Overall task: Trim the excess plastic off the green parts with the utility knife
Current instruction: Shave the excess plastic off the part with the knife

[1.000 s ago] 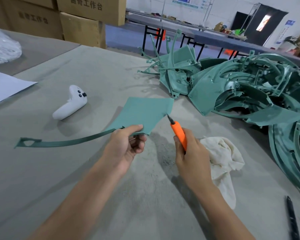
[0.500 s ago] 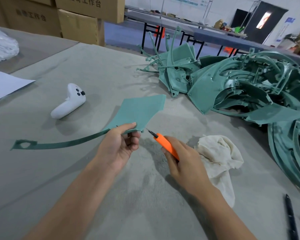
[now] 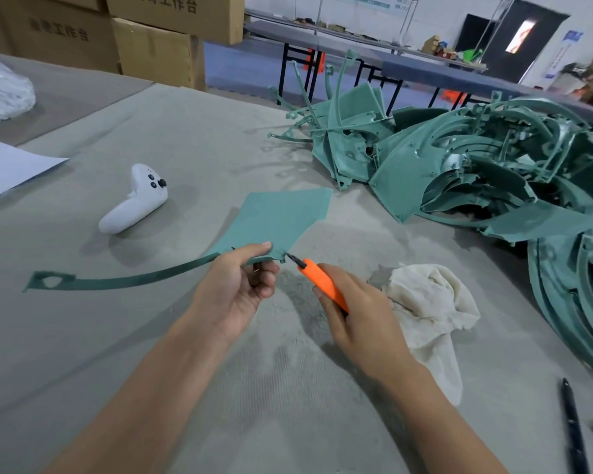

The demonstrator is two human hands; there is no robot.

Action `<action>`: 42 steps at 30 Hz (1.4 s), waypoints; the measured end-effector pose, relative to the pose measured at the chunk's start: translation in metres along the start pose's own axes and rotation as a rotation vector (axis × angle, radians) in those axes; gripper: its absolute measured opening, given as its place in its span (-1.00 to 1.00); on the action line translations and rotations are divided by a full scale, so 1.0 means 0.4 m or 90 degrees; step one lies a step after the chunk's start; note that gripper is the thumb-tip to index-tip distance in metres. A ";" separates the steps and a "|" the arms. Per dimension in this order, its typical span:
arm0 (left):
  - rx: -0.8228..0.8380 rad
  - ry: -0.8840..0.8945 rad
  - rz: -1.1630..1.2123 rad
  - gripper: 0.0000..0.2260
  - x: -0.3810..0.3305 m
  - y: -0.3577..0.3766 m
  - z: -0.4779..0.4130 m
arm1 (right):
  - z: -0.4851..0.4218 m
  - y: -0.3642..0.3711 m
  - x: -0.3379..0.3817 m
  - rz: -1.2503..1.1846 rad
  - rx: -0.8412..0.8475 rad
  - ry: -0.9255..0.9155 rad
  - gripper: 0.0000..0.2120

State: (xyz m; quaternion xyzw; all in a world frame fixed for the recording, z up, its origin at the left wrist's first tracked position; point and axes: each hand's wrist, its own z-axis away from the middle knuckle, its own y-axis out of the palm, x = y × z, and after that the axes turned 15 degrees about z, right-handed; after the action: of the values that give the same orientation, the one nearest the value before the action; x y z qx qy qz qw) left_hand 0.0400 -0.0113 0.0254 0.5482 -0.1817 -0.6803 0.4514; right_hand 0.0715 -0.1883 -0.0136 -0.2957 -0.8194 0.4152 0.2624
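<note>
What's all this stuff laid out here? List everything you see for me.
green part: one, green, table centre
utility knife: one, orange, tip at the green part's near corner
pile of green parts: many, green, far right
controller: one, white, left of the green part
cloth: one, off-white, right of the utility knife
pen: one, black, near right
cardboard boxes: several, brown, far left
paper sheet: one, white, left edge
table: one, grey
left hand: pinches the green part
right hand: grips the utility knife

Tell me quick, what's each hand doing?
Left hand: holding the green part.
Right hand: holding the knife.
</note>
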 end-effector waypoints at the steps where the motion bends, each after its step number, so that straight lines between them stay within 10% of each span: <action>1: 0.001 -0.001 -0.002 -0.80 -0.001 0.000 -0.001 | -0.002 -0.002 -0.002 -0.003 0.001 -0.003 -0.71; 42: 0.064 0.033 -0.066 -0.80 0.006 -0.003 0.002 | -0.019 -0.006 -0.036 -0.068 -0.040 0.044 -0.78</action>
State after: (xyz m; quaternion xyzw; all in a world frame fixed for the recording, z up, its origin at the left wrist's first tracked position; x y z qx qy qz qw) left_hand 0.0389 -0.0128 0.0234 0.5960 -0.1751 -0.6785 0.3921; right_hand 0.0860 -0.1957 -0.0103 -0.2736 -0.8370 0.3642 0.3033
